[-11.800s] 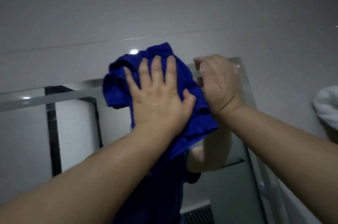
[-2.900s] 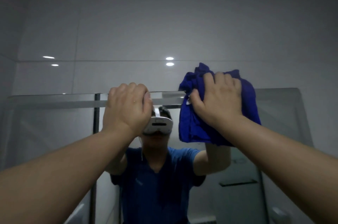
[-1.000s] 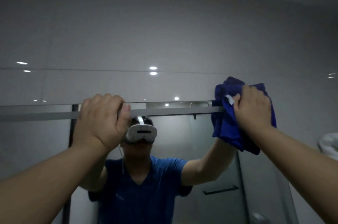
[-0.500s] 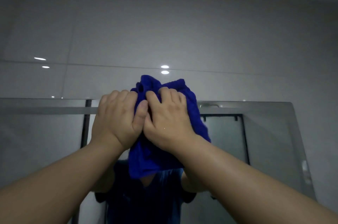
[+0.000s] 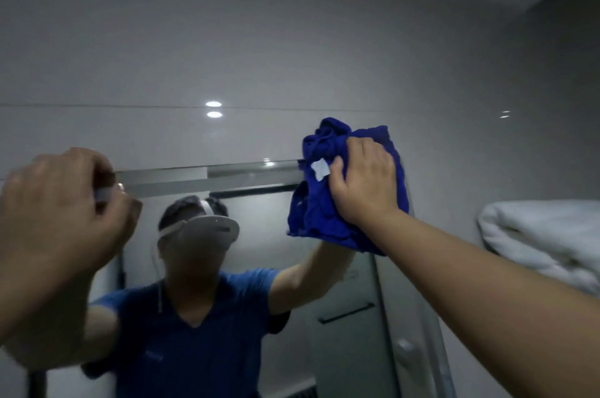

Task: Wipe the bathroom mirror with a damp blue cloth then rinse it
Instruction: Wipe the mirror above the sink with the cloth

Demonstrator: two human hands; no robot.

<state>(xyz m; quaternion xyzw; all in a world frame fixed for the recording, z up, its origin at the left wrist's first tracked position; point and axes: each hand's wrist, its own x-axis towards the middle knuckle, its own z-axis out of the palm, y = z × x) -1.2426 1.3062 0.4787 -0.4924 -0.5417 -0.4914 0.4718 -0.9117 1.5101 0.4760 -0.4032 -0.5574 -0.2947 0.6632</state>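
Observation:
The bathroom mirror [image 5: 266, 235] fills the lower half of the view under a grey tiled wall. A bunched blue cloth [image 5: 318, 212] with a white tag lies against the mirror's top right corner. My right hand [image 5: 363, 183] presses it there, fingers curled over the bunch and thumb near the tag. My left hand [image 5: 61, 202] is at the mirror's top edge on the left, fingers curled over that edge. It looks blurred. The mirror shows a person in a blue shirt wearing a headset.
A folded white towel [image 5: 548, 235] sits on a shelf at the right, close to my right forearm. A dark towel bar [image 5: 347, 313] and a shower door show in the reflection. The ceiling corner is at the upper right.
Half a second ago both hands were together on the cloth at the mirror's top middle. Now my right hand has carried the cloth to the top right corner and my left hand has moved left.

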